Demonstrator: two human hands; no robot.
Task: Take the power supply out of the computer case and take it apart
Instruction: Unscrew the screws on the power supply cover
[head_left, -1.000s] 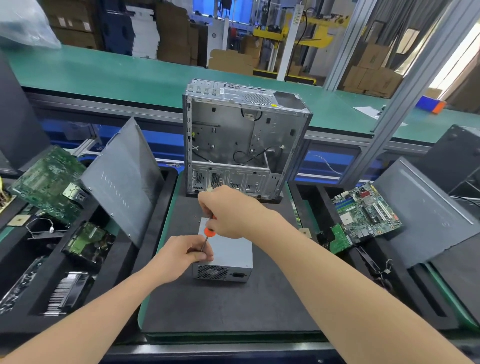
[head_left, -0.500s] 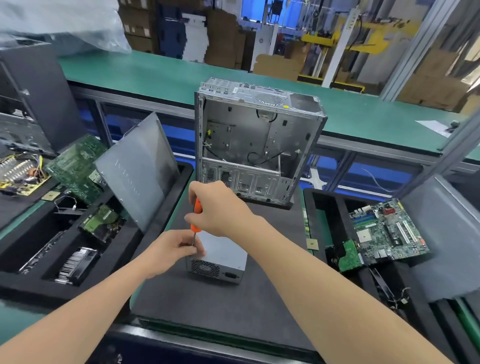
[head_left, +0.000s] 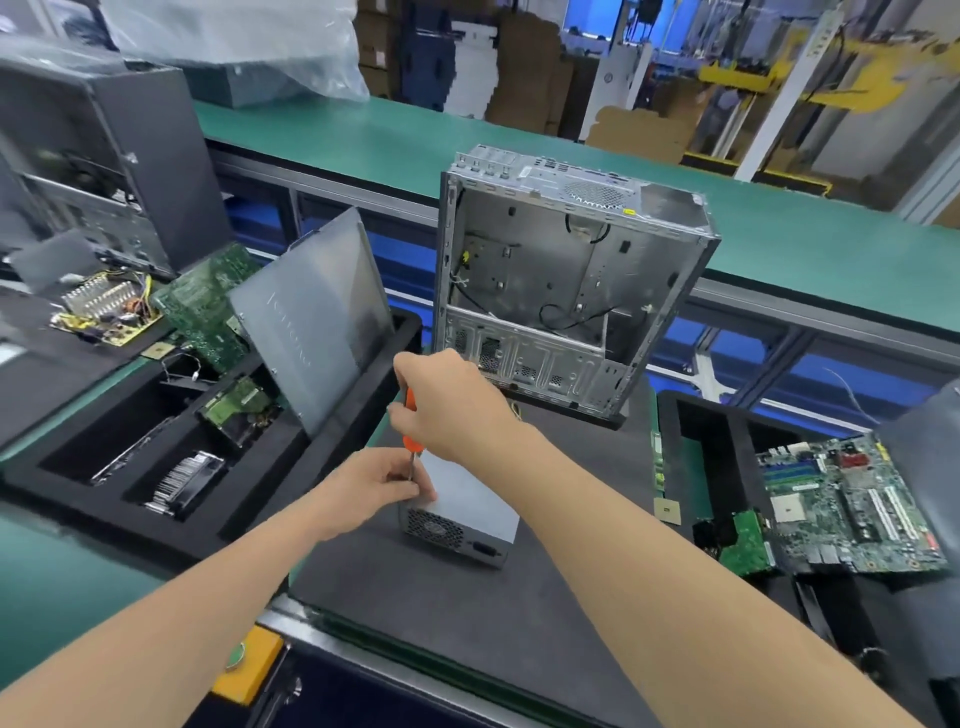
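The first half of the job looks done: the power supply (head_left: 467, 512) is out of the computer case (head_left: 566, 280) and lies flat on the black mat of the desk (head_left: 467, 613), its fan grille and socket facing me. The case stands upright just behind the power supply, open on my side, with only some loose cables inside. The second half has, I think, only begun, because the grey cover of the power supply is on and I see no part of it lifted. My right hand (head_left: 452, 405), above the power supply's left near corner, has its grip closed round the orange handle of the screwdriver (head_left: 410, 440), which stands almost upright. My left hand (head_left: 369, 486), at that same corner, has its fingers curled at the thin shaft; they seem to pinch it low down to guide the tip. The tip and the screw are hidden by my fingers, so I cannot tell how many screws remain. Left to do, in my judgement: the screws, then the cover, then the parts inside.
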